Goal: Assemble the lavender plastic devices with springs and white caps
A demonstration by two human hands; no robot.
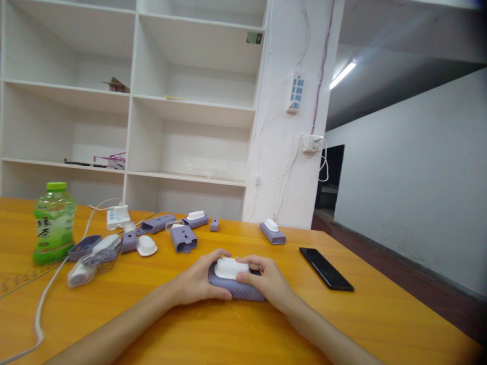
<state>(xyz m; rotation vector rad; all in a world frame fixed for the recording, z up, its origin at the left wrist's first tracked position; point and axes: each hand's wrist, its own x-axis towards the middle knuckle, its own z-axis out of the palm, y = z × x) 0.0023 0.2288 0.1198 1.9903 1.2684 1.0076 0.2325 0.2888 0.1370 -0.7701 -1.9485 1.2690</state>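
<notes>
A purple case [240, 291] with small holes in its side lies on the table in front of me. On top of it sits a white brush [227, 268], its bristles facing up. My left hand [201, 280] is closed around the case's left end, thumb along the near side. From the right, my right hand [271, 282] pinches the brush's right end between thumb and fingers. The case's far side is hidden. Beyond my hands stand an upright purple piece [184, 238] with cutouts and a white oval brush [146, 246].
A purple case with a white top [273, 233] lies at the back right, near a black phone [326, 268]. At left are a green bottle [55, 225], a white cable [40, 314], a bagged white item [81, 271] and a power strip [117, 218]. Shelves rise behind.
</notes>
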